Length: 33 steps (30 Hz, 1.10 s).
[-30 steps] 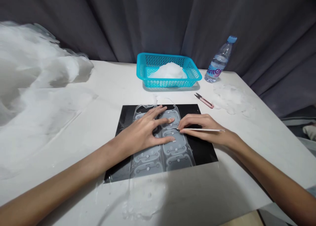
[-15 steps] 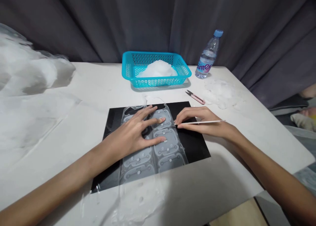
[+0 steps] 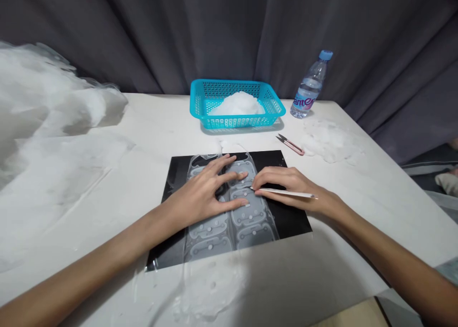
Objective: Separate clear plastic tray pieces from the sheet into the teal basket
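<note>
A translucent sheet (image 3: 251, 208) with rows of rounded rectangular cells and small white dots lies over a black rectangular mat (image 3: 293, 218). My left hand (image 3: 211, 186) rests on it with fingers spread, thumb and index fingertips on the right-hand column. At that column's right edge, my right hand (image 3: 282, 184) grips a slim white pen-like tool (image 3: 291, 193) in a pinch. The tool slants, its tip close to the gap between two cells. Whether the tip is a blade I cannot make out, and my left hand hides part of the left column.
Behind the mat stands a blue perforated basket (image 3: 238, 123) holding white fluffy filling (image 3: 239, 104). Pink-handled thread snips (image 3: 290, 145), a water bottle (image 3: 307, 91) and loose white fluff (image 3: 331, 141) are to the right. A big heap of white filling (image 3: 46, 103) covers the left.
My right hand has moved nearer along the sheet and slightly inward, bringing the tool's tip to the gap between cells. My left hand keeps its place on the sheet. The view has shifted slightly.
</note>
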{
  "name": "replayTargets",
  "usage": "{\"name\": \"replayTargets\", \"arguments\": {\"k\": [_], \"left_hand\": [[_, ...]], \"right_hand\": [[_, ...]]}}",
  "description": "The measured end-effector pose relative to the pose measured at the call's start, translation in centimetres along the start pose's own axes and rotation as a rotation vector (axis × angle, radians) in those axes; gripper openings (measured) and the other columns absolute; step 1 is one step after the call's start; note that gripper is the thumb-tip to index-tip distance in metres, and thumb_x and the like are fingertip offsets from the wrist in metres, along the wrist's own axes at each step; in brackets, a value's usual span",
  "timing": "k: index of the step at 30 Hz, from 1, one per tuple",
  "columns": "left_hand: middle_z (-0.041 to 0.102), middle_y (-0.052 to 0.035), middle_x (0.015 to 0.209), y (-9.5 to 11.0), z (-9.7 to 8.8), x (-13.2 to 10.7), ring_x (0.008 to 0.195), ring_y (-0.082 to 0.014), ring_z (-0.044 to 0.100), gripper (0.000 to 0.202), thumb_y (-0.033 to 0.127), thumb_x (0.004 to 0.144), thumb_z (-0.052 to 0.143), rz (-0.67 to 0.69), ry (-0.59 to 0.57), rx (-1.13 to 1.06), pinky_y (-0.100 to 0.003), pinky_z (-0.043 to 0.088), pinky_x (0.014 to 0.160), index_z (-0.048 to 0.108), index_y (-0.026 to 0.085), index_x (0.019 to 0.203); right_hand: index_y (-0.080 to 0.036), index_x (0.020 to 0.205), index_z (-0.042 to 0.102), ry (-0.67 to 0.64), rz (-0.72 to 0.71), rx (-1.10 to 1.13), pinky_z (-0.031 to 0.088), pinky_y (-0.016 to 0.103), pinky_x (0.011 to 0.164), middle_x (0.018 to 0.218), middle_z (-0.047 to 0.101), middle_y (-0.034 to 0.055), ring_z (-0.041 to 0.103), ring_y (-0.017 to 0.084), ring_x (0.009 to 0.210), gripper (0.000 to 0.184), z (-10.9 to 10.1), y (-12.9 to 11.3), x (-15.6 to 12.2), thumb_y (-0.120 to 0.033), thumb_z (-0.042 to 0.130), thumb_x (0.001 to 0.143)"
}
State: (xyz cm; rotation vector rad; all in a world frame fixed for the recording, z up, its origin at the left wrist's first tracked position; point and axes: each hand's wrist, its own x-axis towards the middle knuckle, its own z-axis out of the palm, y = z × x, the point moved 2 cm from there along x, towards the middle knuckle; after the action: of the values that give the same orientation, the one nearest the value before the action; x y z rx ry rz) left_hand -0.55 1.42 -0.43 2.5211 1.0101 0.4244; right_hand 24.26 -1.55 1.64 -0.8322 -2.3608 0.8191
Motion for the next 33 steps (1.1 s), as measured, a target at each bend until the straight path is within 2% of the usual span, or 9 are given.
{"name": "replayTargets", "arguments": {"k": [7, 10, 13, 18, 22, 25, 27, 30, 33], "left_hand": [[0.037, -0.0126, 0.170, 0.2, 0.2, -0.1, 0.159, -0.0364, 0.033, 0.057, 0.066, 0.103, 0.052, -0.060, -0.042, -0.080, -0.057, 0.036, 0.126, 0.061, 0.027, 0.143], [0.038, -0.0129, 0.169, 0.2, 0.1, 0.1, 0.158, -0.0353, 0.034, 0.066, 0.067, 0.100, 0.056, -0.079, -0.052, -0.136, -0.055, 0.038, 0.125, 0.047, 0.029, 0.154], [0.037, -0.0157, 0.170, 0.0, 0.2, 0.3, 0.159, -0.0349, 0.032, 0.084, 0.069, 0.097, 0.060, -0.104, -0.055, -0.171, -0.054, 0.036, 0.127, 0.031, 0.026, 0.163], [0.013, -0.0220, 0.177, -0.6, 0.6, 0.3, 0.165, -0.0367, 0.014, 0.109, 0.076, 0.094, 0.058, -0.141, -0.088, -0.150, -0.055, 0.025, 0.131, 0.004, 0.020, 0.170], [0.008, -0.0217, 0.178, -0.8, 0.6, 0.1, 0.164, -0.0398, 0.012, 0.110, 0.076, 0.094, 0.057, -0.134, -0.087, -0.149, -0.058, 0.027, 0.130, -0.001, 0.023, 0.171], [0.013, -0.0228, 0.177, -0.5, 0.2, 0.0, 0.163, -0.0407, 0.018, 0.109, 0.075, 0.091, 0.063, -0.120, -0.025, -0.146, -0.059, 0.030, 0.128, 0.008, 0.022, 0.169], [0.032, -0.0210, 0.168, 0.1, -0.5, 0.0, 0.156, -0.0396, 0.032, 0.096, 0.075, 0.087, 0.069, -0.108, 0.108, -0.136, -0.059, 0.034, 0.125, 0.033, 0.022, 0.160], [0.063, -0.0137, 0.131, 1.3, -1.8, 0.5, 0.130, -0.0340, 0.056, 0.058, 0.074, 0.094, 0.060, -0.170, 0.237, -0.225, -0.057, 0.042, 0.118, 0.068, 0.022, 0.118], [0.073, -0.0114, 0.094, 1.9, -2.1, 1.5, 0.093, -0.0263, 0.069, 0.076, 0.077, 0.103, 0.028, -0.371, 0.049, -0.721, -0.046, 0.057, 0.096, 0.074, 0.017, 0.098]], "right_hand": [[-0.020, 0.134, 0.066, 0.004, -0.109, -0.370, 0.059, 0.046, 0.097, 0.131, 0.071, 0.0138, 0.067, 0.028, 0.116, 0.029, 1.4, 0.5, 0.7, -0.030, 0.052, 0.110], [-0.018, 0.127, 0.071, -0.010, -0.151, -0.473, 0.060, 0.045, 0.091, 0.121, 0.075, 0.0152, 0.069, 0.028, 0.106, 0.029, 1.9, 0.8, 0.9, -0.028, 0.049, 0.110], [-0.018, 0.120, 0.073, 0.016, -0.128, -0.425, 0.059, 0.043, 0.091, 0.118, 0.076, 0.0142, 0.069, 0.027, 0.105, 0.027, 2.0, 0.6, 1.2, -0.026, 0.049, 0.110], [-0.020, 0.112, 0.072, 0.259, 0.072, -0.110, 0.054, 0.038, 0.097, 0.113, 0.073, 0.0094, 0.068, 0.023, 0.108, 0.023, 0.2, 2.0, 3.0, -0.026, 0.049, 0.109], [-0.018, 0.096, 0.072, 0.589, 0.344, 0.092, 0.054, 0.033, 0.074, 0.084, 0.070, 0.0031, 0.067, 0.018, 0.074, 0.022, -2.5, 5.1, 3.6, -0.034, 0.058, 0.102], [-0.017, 0.094, 0.072, 0.723, 0.432, 0.285, 0.050, 0.029, 0.061, 0.073, 0.064, -0.0010, 0.060, 0.014, 0.058, 0.025, -3.4, 5.9, 3.1, -0.040, 0.063, 0.098], [-0.018, 0.094, 0.074, 0.734, 0.399, 0.287, 0.050, 0.029, 0.063, 0.075, 0.065, -0.0007, 0.061, 0.014, 0.060, 0.025, -3.1, 4.8, 2.7, -0.041, 0.065, 0.098], [-0.021, 0.101, 0.077, 0.712, 0.304, 0.191, 0.053, 0.030, 0.067, 0.086, 0.068, 0.0020, 0.063, 0.016, 0.069, 0.022, -1.7, 1.6, 2.3, -0.039, 0.064, 0.101], [-0.023, 0.111, 0.078, 0.575, 0.200, 0.167, 0.054, 0.032, 0.079, 0.094, 0.067, 0.0048, 0.065, 0.018, 0.085, 0.021, 0.1, -1.8, 2.1, -0.034, 0.061, 0.104]]}}
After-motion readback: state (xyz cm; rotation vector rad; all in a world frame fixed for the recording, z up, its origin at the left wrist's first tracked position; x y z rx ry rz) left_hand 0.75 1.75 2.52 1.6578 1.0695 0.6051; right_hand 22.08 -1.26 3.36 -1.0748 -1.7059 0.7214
